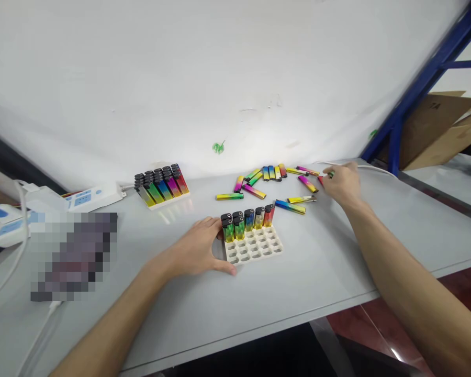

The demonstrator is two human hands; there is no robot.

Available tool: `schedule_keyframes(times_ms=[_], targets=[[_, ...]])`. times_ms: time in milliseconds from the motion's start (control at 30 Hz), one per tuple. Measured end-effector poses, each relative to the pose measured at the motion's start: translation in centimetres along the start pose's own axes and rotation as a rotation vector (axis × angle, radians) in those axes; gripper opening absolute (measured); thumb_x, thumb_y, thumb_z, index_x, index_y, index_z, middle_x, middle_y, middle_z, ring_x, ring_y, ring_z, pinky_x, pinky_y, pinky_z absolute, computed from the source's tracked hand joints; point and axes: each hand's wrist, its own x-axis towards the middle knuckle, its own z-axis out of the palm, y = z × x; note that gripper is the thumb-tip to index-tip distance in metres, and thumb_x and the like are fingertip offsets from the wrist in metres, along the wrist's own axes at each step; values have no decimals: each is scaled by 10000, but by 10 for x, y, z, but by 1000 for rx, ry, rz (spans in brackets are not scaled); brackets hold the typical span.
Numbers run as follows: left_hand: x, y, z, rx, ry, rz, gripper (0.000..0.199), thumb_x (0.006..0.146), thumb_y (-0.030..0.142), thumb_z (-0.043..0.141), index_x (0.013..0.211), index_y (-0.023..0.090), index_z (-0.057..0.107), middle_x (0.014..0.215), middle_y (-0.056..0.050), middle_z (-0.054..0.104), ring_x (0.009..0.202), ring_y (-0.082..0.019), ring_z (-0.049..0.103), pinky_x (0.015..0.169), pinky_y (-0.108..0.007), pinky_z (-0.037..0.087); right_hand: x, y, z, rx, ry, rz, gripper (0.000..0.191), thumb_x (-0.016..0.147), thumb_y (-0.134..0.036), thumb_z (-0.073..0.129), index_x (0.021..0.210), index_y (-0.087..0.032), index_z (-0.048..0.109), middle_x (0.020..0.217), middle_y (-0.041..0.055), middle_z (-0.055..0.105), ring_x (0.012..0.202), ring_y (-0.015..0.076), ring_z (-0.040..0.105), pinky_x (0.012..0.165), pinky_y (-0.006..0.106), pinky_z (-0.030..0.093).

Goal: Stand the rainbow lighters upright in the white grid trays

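My left hand (198,246) grips the left side of a white tray (255,255) with rows of slots, thumb along the front corner and fingers behind. In the tray's back and left slots stand several shiny lighters (249,220) with black tops, coloured green, blue, yellow and red. Off to the right, my right hand (343,182) has its fingers closed around a lighter (321,180), mostly hidden, of which a red end shows; a bit of green also shows at the fingers. Between the hands, several loose multicoloured lighters (254,191) lie scattered on the grey table.
A second tray (168,201) packed with lighters stands at the back left by the wall. White power strips (90,198) and cables lie at the left, beside a blurred dark object (78,251). A blue metal frame (396,136) and cardboard boxes (435,125) are at the right.
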Motion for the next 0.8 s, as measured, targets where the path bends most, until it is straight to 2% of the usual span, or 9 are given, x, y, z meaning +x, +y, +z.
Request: schedule_keyframes(times_ms=[67, 100, 167, 233, 300, 433, 567, 667, 800], targets=[[0, 1, 0, -4, -3, -10, 697, 569, 727, 770, 1009, 220, 585, 1062, -73, 636, 1028, -321, 585, 908, -437, 467, -3, -18, 1, 35, 117, 37, 207, 859, -256, 558, 1042, -179, 614, 1243, 186, 496, 1092, 347, 562, 990, 559, 390], [0, 2, -1, -4, -4, -10, 705, 563, 733, 770, 1009, 221, 583, 1061, -72, 635, 1027, -321, 586, 908, -436, 467, -5, -29, 3, 102, 158, 59, 240, 827, -258, 620, 1059, -197, 616, 1203, 156, 553, 1034, 308, 596, 957, 515, 436], [0, 2, -1, -2, -2, -1, 705, 568, 736, 767, 1015, 224, 581, 1059, -70, 636, 1021, -318, 590, 907, -434, 469, -12, -51, 9, 356, 134, 105, 361, 758, -301, 739, 1079, -213, 602, 1032, 94, 658, 924, 257, 637, 860, 439, 508], [0, 3, -1, -1, 7, 5, 692, 574, 736, 762, 1007, 227, 582, 1050, -68, 638, 1009, -314, 593, 902, -435, 473, -21, -70, 17, 576, -3, 130, 355, 728, -381, 789, 991, -200, 636, 919, 63, 682, 876, 226, 642, 844, 401, 522], [0, 2, -1, -6, 10, -1, 697, 559, 741, 766, 994, 227, 586, 1047, -69, 639, 1008, -317, 591, 896, -438, 477, -29, -83, 25, 698, -144, 133, 334, 764, -464, 757, 935, -188, 678, 924, 54, 680, 883, 200, 631, 866, 378, 522], [0, 1, -1, -17, -3, -1, 721, 559, 737, 772, 1030, 224, 588, 1078, -75, 634, 1042, -321, 580, 913, -441, 472, -43, -95, 36, 836, -278, 194, 359, 807, -516, 698, 987, -206, 706, 990, 29, 628, 840, 153, 576, 737, 302, 538], [0, 1, -1, -15, -9, 2, 721, 567, 728, 776, 1041, 220, 584, 1082, -75, 632, 1053, -319, 577, 927, -437, 462, -51, -104, 36, 807, -342, 172, 310, 871, -477, 623, 1029, -220, 695, 796, -1, 578, 635, 107, 454, 555, 235, 421], [0, 1, -1, -14, -5, -9, 713, 563, 730, 775, 1025, 221, 587, 1067, -72, 635, 1033, -317, 583, 908, -435, 466, -56, -112, 32, 825, -339, 133, 273, 907, -442, 570, 1046, -231, 674, 603, -41, 435, 535, 109, 375, 487, 240, 336], [0, 1, -1, -20, -2, -8, 709, 559, 737, 769, 1019, 228, 592, 1077, -71, 635, 1042, -320, 580, 908, -437, 466, -60, -120, 31, 993, -481, 266, 336, 910, -554, 535, 1037, -257, 626, 575, -87, 198, 443, 89, 170, 405, 224, 172]])
